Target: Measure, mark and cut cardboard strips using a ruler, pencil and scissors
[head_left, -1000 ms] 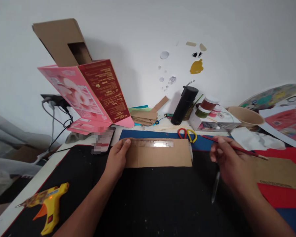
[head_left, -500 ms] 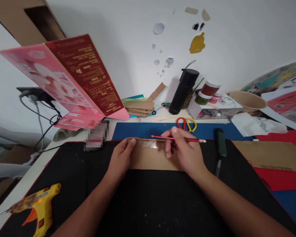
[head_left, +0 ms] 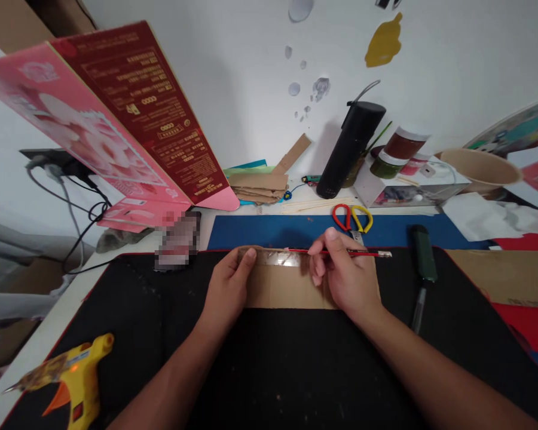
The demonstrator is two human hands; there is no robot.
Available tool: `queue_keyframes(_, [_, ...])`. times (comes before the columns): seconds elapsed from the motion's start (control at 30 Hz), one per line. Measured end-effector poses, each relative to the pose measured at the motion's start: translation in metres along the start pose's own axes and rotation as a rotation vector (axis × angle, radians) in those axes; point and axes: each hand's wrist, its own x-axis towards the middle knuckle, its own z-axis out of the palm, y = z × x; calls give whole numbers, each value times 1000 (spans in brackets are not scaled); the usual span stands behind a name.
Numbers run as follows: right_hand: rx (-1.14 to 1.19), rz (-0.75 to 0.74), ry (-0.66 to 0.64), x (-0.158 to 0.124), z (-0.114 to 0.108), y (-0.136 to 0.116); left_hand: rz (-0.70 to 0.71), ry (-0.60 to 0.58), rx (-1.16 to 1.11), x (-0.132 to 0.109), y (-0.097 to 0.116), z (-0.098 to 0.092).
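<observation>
Here is the left hand (head_left: 226,283) at the left end of the cardboard (head_left: 287,289), thumb laid across the top and pinching it, the other fingertips hidden from view. Under that same thumb sits the end of the clear ruler (head_left: 287,258), lying flat along the cardboard's far edge. And over on the right, the right hand (head_left: 352,278) pinches the red pencil (head_left: 367,253) between thumb and fingers, the lower fingers curled in. The pencil is almost level, point to the left, right by the ruler's far edge; whether it touches, one cannot tell.

The cardboard is front and centre, on the far part of the black mat (head_left: 251,370) that covers much of the worktop (head_left: 49,337). Just beyond the right hand, red-and-yellow handled scissors (head_left: 354,220) on the blue sheet (head_left: 269,230)! To the right, a green-handled tool (head_left: 424,257); near left, the yellow glue gun (head_left: 80,382), a small orange light glowing; beyond it, the phone (head_left: 177,248), its screen pixelated.
</observation>
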Motion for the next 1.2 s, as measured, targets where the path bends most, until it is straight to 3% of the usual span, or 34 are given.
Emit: queue_keyframes(1.2, [-174,-83,-14,-4,1,-4,48,-10,16,0,0,2])
